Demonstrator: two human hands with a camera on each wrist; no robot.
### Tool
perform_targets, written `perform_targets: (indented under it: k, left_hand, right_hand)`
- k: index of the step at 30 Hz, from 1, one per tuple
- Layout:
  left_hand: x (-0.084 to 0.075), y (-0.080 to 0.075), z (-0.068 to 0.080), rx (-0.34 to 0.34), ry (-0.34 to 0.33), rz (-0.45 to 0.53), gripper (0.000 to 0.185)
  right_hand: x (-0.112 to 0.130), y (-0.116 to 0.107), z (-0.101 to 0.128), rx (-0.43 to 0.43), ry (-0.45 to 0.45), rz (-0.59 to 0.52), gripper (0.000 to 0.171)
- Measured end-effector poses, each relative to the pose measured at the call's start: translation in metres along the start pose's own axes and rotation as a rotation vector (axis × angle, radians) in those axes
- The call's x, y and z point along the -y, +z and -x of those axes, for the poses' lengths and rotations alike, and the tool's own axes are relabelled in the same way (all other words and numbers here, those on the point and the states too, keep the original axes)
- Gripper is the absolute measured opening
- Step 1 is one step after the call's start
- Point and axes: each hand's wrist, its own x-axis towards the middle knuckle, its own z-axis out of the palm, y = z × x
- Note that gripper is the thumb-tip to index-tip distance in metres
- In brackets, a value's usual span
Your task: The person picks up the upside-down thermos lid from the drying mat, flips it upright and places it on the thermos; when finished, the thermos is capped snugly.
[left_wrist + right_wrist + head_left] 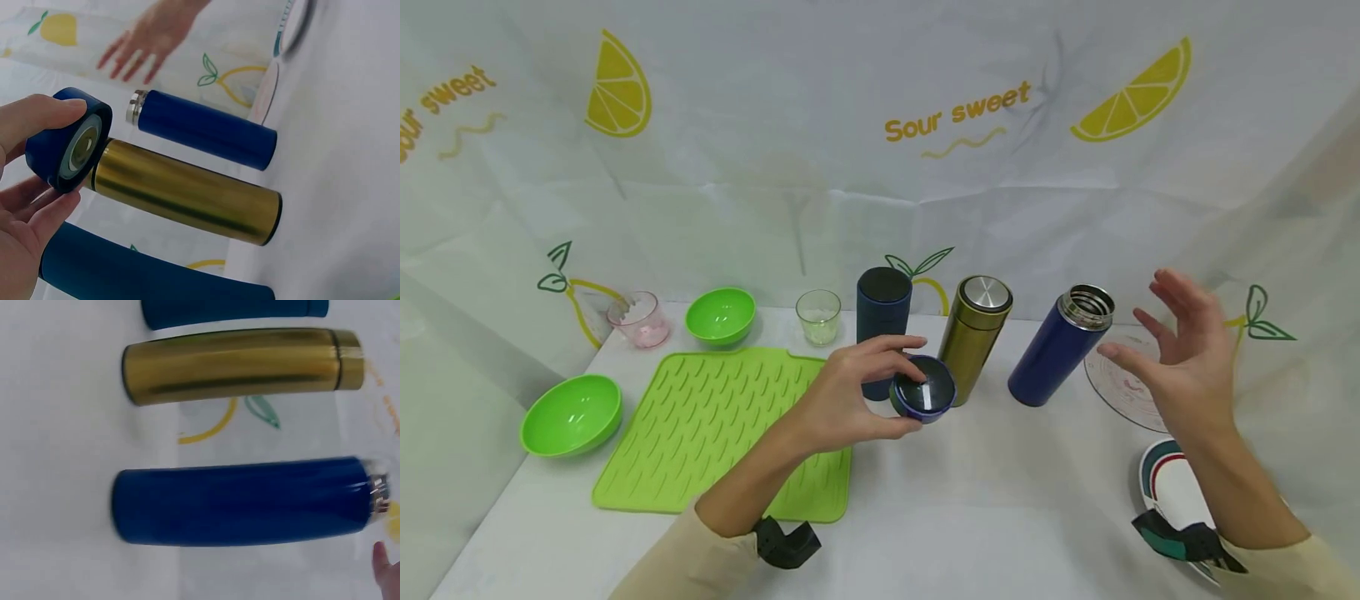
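My left hand (865, 387) pinches a dark blue flask lid (925, 388) between thumb and fingers, above the table. The lid's hollow underside shows in the left wrist view. A blue vacuum flask (1051, 354) stands upright with its steel neck bare. Beside that neck my right hand (1187, 358) is raised, fingers spread and holding nothing. A gold flask (973, 342) with its lid on stands just behind the held lid. Left of it is a dark teal flask (882, 312), partly hidden by the left hand.
A green drying mat (722, 425) lies at left. Around it are two green bowls (572, 417), a pink glass (638, 320) and a clear glass (818, 317). At right are a clear round plate (1116, 392) and a striped-rim plate (1172, 479), partly under the right arm. A printed curtain (820, 125) hangs behind.
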Motion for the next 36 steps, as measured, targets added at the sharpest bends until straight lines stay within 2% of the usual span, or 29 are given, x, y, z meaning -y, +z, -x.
perform_targets:
  k: [2,5,8,14,18,23,27,36]
  left_hand:
    - [0.000,0.000,0.000,0.008,-0.003,-0.003,0.037]
    - [0.001,0.000,0.001,0.014,0.002,-0.015,0.037]
    - [0.002,0.001,0.001,0.010,0.013,-0.015,0.037]
    - [0.003,0.002,0.001,0.011,0.013,-0.018,0.036]
    - [0.004,0.003,0.001,0.019,0.002,-0.015,0.036]
    - [0.005,0.003,0.001,0.014,0.011,-0.010,0.036]
    - [0.006,0.003,0.001,0.005,0.032,-0.008,0.036]
    - [0.006,0.002,0.001,0.000,0.035,-0.004,0.036]
  right_hand:
    - [-0.012,-0.006,0.004,-0.021,0.120,0.059,0.095]
    - [-0.032,-0.011,0.013,0.012,0.249,0.128,0.099]
    - [-0.047,-0.012,0.020,0.048,0.314,0.200,0.099]
    - [-0.064,-0.007,0.026,0.046,0.427,0.284,0.099]
    - [-0.071,-0.002,0.029,0.021,0.463,0.282,0.098]
    - [-0.079,0.002,0.031,-0.024,0.488,0.349,0.094]
    - [-0.082,0.004,0.031,-0.013,0.540,0.427,0.098]
    - [-0.087,0.004,0.031,-0.014,0.597,0.467,0.102]
